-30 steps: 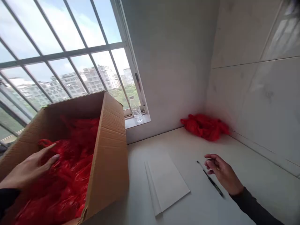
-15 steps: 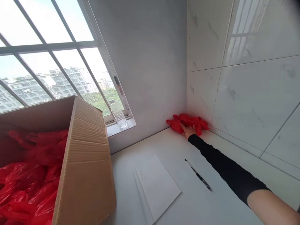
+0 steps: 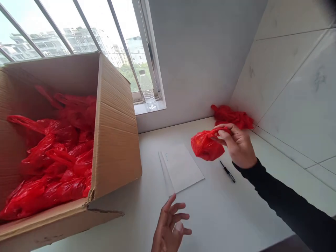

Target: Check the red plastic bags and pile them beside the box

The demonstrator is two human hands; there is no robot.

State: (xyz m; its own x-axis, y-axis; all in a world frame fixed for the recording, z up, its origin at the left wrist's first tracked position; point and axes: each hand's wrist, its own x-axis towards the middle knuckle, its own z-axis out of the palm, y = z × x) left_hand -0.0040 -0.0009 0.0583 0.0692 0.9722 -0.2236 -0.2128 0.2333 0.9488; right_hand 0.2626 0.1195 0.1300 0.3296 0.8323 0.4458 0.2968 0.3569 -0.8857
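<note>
Right hand [image 3: 238,147] is back from the red pile [image 3: 232,117] in the corner, and now I've got a red bag [image 3: 206,146] pinched in its fingers, up off the tabletop [image 3: 223,217], above the pen [image 3: 228,172]. Left hand [image 3: 169,231] is out of the cardboard box [image 3: 115,133], fingers spread, holding nothing. I can't make out the bag's contents, and the left wrist is cut off at the bottom edge.

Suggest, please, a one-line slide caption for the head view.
Right hand holds a crumpled red plastic bag over the counter, left hand open below, beside a cardboard box full of red bags.
</note>
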